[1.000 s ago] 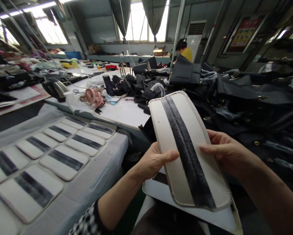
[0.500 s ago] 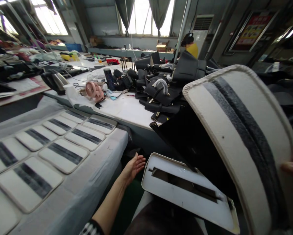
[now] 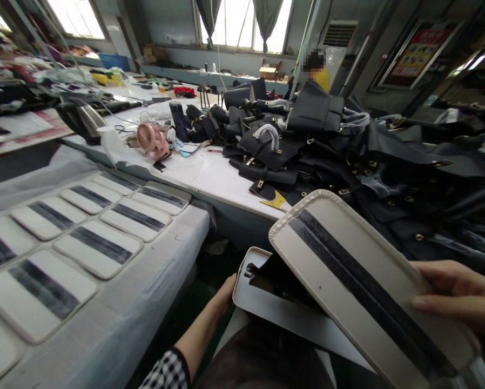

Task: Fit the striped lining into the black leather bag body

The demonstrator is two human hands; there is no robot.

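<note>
My right hand (image 3: 459, 294) grips a cream oblong panel (image 3: 348, 292) with a dark grey strip down its middle, held tilted over my lap at the lower right. Under it lies a white flat template (image 3: 267, 310) with a long slot cut in it. My left hand (image 3: 225, 292) reaches down to the template's left edge; its fingers are hidden behind that edge. My left sleeve is black-and-white check.
Several identical striped cream panels (image 3: 96, 244) lie in rows on the grey-covered table (image 3: 116, 324) at left. A big heap of black bags (image 3: 348, 156) covers the white table ahead. A pink fan (image 3: 150, 139) and a kettle (image 3: 80, 120) stand further back. A person stands far off.
My right hand swung the panel up and right, then lowered it over the template. My left hand let go of the panel, dropped, and moved to the template's left edge.
</note>
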